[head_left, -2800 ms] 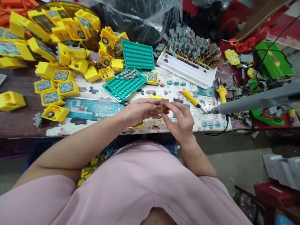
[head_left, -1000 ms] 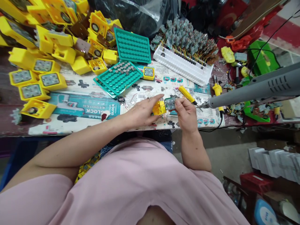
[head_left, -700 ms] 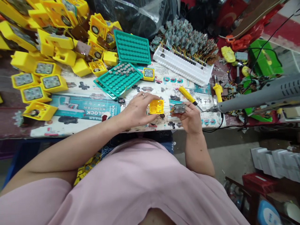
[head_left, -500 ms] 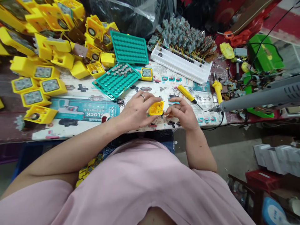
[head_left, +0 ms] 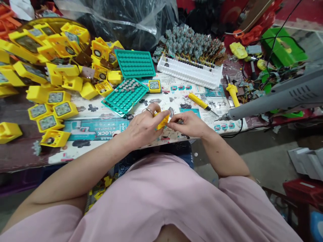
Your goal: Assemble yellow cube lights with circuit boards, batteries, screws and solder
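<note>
Where the dark red worktop (head_left: 19, 159) carries printed sheeting (head_left: 84, 126), parts are set out across its width; a heap of yellow casings (head_left: 58, 47) stands at the left, two green trays (head_left: 136, 64) lie toward the centre, and a white rack (head_left: 209, 80) lies to their right, with grey modules (head_left: 194, 43) massed behind it; a yellow-handled screwdriver (head_left: 198, 101) lies near the tip of a grey power tool (head_left: 272, 101); the floor (head_left: 212, 164) shows beyond the near edge.

The yellow housing (head_left: 163, 121) is located over the near centre of the sheeting, between the hands; it is bright, smooth-looking and largely covered by fingers; the left hand (head_left: 143, 126) grips it between thumb and fingers; the right hand (head_left: 190, 125) has thumb and forefinger pinched at its right edge, the other fingers curled on a mostly hidden grey part (head_left: 180, 121); the housing's visible portion slants from near left to far right; its full long axis and the facing of its opening cannot be determined.
</note>
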`<move>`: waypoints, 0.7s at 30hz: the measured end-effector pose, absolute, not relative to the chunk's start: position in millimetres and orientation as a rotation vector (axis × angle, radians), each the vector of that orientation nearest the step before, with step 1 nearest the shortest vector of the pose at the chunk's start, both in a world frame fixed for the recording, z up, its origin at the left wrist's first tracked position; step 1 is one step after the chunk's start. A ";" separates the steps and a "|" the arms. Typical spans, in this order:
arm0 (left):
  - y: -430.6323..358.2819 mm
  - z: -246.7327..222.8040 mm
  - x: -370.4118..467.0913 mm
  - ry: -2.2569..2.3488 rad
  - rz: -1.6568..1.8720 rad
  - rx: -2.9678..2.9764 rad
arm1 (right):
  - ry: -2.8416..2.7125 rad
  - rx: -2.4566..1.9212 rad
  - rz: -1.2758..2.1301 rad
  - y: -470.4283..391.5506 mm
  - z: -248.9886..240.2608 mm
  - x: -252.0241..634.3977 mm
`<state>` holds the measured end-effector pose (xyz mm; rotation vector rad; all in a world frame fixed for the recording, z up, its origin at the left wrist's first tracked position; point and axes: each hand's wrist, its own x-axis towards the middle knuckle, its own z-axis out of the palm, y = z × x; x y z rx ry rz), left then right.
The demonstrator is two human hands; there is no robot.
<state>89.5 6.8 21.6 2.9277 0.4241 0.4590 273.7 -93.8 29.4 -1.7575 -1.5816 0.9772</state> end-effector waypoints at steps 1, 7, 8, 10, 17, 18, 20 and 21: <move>6.6 22.3 89.9 0.432 0.431 2.938 | -1.605 -1.764 0.998 -92.4 30.7 272.7; 9.8 25.7 88.7 0.389 0.391 2.930 | -1.657 -1.672 1.250 -83.3 37.3 271.3; 10.7 25.9 87.9 0.380 0.395 2.922 | -1.648 -1.661 1.266 -82.3 37.8 270.8; 12.4 25.8 86.0 0.332 0.384 2.889 | -1.625 -1.655 1.255 -81.7 37.5 268.2; 13.3 37.7 78.9 0.102 0.353 2.664 | -1.282 -1.397 1.529 -95.2 28.8 251.1; 12.6 41.3 77.0 0.073 0.339 2.640 | -1.240 -1.326 1.600 -98.0 28.6 249.9; 10.8 45.6 71.2 -0.010 0.343 2.602 | -1.193 -1.200 1.719 -104.6 31.3 249.2; 9.6 45.6 67.7 -0.026 0.340 2.590 | -1.168 -1.143 1.761 -108.5 34.5 249.4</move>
